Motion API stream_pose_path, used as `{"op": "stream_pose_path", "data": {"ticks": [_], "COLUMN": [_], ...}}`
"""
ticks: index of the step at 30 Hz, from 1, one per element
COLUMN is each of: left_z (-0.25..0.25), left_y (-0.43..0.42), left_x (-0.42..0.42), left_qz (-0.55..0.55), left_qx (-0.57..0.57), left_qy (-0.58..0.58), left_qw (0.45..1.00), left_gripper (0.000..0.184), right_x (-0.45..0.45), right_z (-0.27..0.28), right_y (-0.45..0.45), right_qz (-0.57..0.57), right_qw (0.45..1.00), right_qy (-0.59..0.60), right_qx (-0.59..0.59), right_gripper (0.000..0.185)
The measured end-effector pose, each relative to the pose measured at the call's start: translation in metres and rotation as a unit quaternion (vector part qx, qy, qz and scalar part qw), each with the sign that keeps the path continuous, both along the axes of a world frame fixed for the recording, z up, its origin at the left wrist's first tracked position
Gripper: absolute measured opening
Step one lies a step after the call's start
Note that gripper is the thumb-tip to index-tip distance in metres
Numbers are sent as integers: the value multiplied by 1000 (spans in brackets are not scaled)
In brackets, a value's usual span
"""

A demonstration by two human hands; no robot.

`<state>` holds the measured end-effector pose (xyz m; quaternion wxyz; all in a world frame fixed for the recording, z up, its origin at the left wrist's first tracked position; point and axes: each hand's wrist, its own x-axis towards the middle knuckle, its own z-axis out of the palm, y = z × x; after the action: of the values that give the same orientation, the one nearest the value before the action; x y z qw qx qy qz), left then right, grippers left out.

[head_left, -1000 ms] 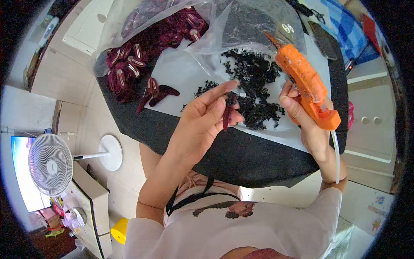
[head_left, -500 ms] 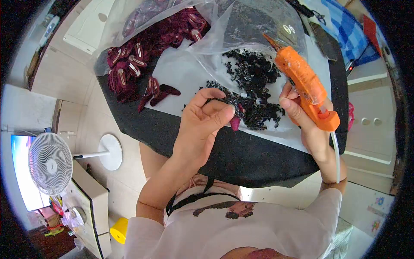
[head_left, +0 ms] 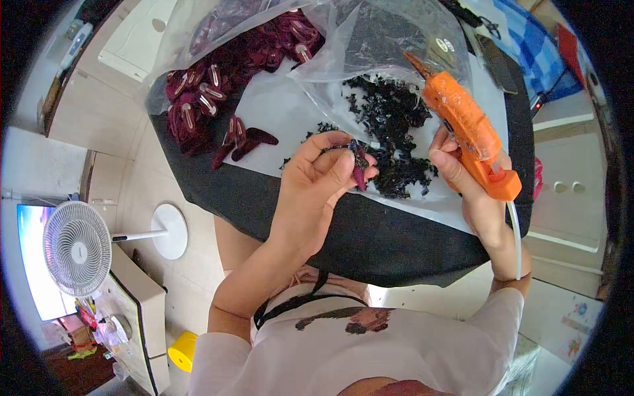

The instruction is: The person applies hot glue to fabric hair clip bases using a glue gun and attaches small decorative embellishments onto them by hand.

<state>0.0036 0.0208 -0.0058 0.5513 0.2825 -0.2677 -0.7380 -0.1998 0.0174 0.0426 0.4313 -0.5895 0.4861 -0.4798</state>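
Observation:
Above the near edge of the table, my left hand (head_left: 310, 181) pinches a burgundy fabric-covered hair clip (head_left: 359, 177). A small black piece shows against the clip at my fingertips, partly covered by them. My right hand (head_left: 465, 185) is wrapped round an orange glue gun (head_left: 465, 119), its brown-stained nozzle pointing up and away to the left. Between and beyond the hands lies a heap of small black pieces (head_left: 389, 112) on white sheeting (head_left: 264, 99). To the left, two loose burgundy clips (head_left: 254, 142) rest near a large pile of similar clips (head_left: 191, 119).
Clear plastic bags (head_left: 370, 39) spread over the back of the black-covered table (head_left: 396, 237). A dark flat object (head_left: 496, 63) lies at the back right. A white cord (head_left: 516, 244) hangs from the glue gun. On the left are a fan (head_left: 79, 247) and a yellow stool (head_left: 183, 351).
My left hand's fingers have shifted round the hair clip, which is turned slightly, with more fingertips showing behind it. The right hand and glue gun have barely moved.

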Motion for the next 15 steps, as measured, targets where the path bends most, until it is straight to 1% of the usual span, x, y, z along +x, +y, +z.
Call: {"op": "stream_pose_path", "data": {"ticks": [2,5,8,11,14,15], "left_z": [-8,-11,-16,-15,-9,-5], "left_y": [0,-1,-3,-2,0,0], "left_x": [1,4,3,2,2,2], "left_qz": [-34,-103,-171,-197,-172,-156], "left_qx": [8,40,5,-6,0,9], "left_qy": [62,149,233,261,205,176], "left_qw": [998,983,957,945,963,972], "left_gripper": [28,31,33,35,34,33], "right_x": [0,-1,1,-2,-3,-2], "right_z": [-3,0,2,-2,0,1], "right_y": [-1,-1,0,-1,-1,0], "right_qz": [2,12,8,21,16,15], "right_qw": [1000,1000,1000,1000,999,1000], "right_qy": [2,16,-7,4,22,10], "right_qx": [-22,-14,7,-11,-21,-17], "right_gripper": [18,18,17,17,17,17]}}
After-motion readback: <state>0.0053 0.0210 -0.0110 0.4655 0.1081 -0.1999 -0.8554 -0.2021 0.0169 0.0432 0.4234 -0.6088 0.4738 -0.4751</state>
